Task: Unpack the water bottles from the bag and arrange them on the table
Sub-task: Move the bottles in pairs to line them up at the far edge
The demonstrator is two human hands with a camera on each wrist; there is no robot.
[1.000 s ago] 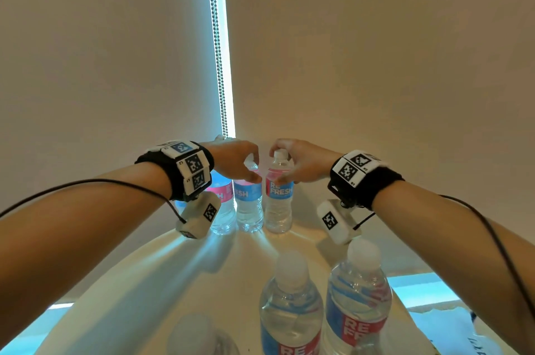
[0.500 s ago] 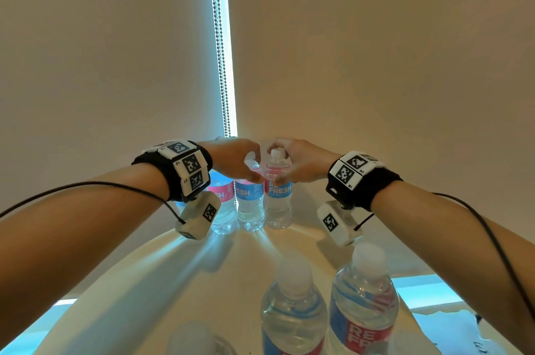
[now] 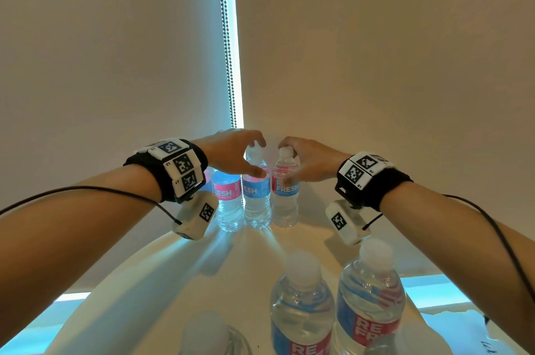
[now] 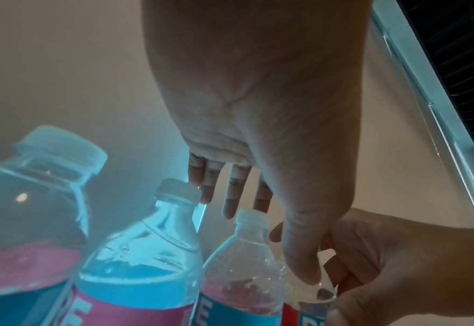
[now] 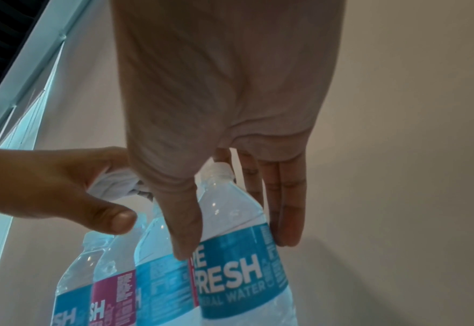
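Four "Refresh" water bottles stand in a row at the far edge of the round cream table (image 3: pixel 173 282). My right hand (image 3: pixel 286 160) grips the rightmost bottle (image 3: pixel 285 204) near its top. In the right wrist view the thumb of that right hand (image 5: pixel 237 247) lies on the blue label of this bottle (image 5: pixel 230 275) and the fingers lie behind it. My left hand (image 3: pixel 259 157) hovers over the neighbouring bottle (image 3: pixel 256 204). Its fingers (image 4: pixel 227 198) are straight and spread behind the caps. Its thumb rests by that bottle's shoulder.
Two more bottles (image 3: pixel 301 305) (image 3: pixel 369 296) stand near me, with a further cap (image 3: pixel 202 331) at the bottom edge. A pale bag (image 3: pixel 463 334) lies low at the right. Roller blinds and a bead chain (image 3: pixel 227 36) hang right behind the row.
My left hand's fingers have loosened and lifted off the top of its bottle. My right hand keeps its hold on the rightmost bottle, which still stands in the row.
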